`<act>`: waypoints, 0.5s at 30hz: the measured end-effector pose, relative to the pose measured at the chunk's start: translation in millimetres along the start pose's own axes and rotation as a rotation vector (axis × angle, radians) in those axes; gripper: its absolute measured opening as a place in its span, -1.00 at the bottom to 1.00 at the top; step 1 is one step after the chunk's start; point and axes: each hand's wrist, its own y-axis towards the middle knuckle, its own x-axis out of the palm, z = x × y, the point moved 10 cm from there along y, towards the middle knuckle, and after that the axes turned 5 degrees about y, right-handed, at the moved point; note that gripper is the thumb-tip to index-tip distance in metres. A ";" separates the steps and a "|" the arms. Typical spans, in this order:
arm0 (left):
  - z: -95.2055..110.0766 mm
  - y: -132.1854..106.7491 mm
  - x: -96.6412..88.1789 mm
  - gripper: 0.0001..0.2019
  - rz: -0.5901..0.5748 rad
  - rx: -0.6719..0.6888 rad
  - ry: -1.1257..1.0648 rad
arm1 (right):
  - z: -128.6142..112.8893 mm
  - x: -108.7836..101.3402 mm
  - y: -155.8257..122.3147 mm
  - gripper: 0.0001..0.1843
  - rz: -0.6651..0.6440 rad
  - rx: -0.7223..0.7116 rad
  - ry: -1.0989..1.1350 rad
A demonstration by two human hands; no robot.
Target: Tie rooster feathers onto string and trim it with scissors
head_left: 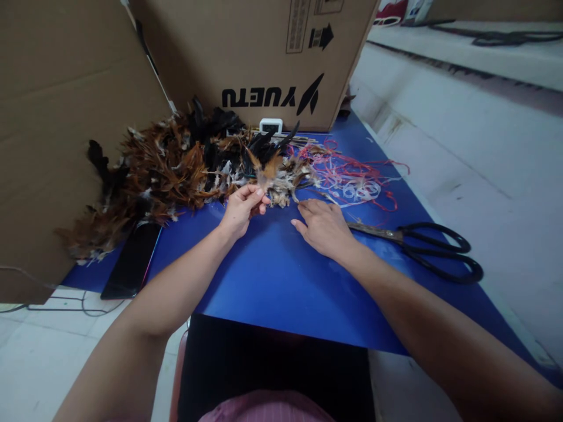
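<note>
My left hand (243, 210) is closed in a pinch on the base of a brown feather (269, 169), which points up from the fingertips. To its right, my right hand (324, 227) rests low over the blue table, thumb apart and fingers stretched toward some pale feathers. I see nothing held in it, though its fingertips are partly hidden. Behind both hands spreads a heap of brown and black feathers (165, 164). Scissors (398, 235) with black loop handles lie right of my right hand, their blade tips hidden behind it.
Tangled red and white string (356, 179) lies at the back right. A cardboard box (264, 53) and a small white digital display (271, 126) stand behind the feathers. A black phone (132, 264) lies near the left edge of the blue table (264, 275).
</note>
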 end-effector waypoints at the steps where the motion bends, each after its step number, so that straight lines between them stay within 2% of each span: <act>1: -0.1 -0.2 -0.1 -0.68 0.004 -0.004 -0.002 | 0.3 -0.3 0.0 -0.51 -0.009 0.010 -0.009; 8: -1.9 -0.6 -2.1 -0.68 0.029 -0.024 -0.011 | 8.4 -4.3 0.3 -0.61 -0.027 0.084 -0.060; 15: -2.7 0.3 -1.8 -0.66 0.014 -0.012 -0.039 | 18.8 -20.5 0.4 -0.69 0.134 0.124 -0.048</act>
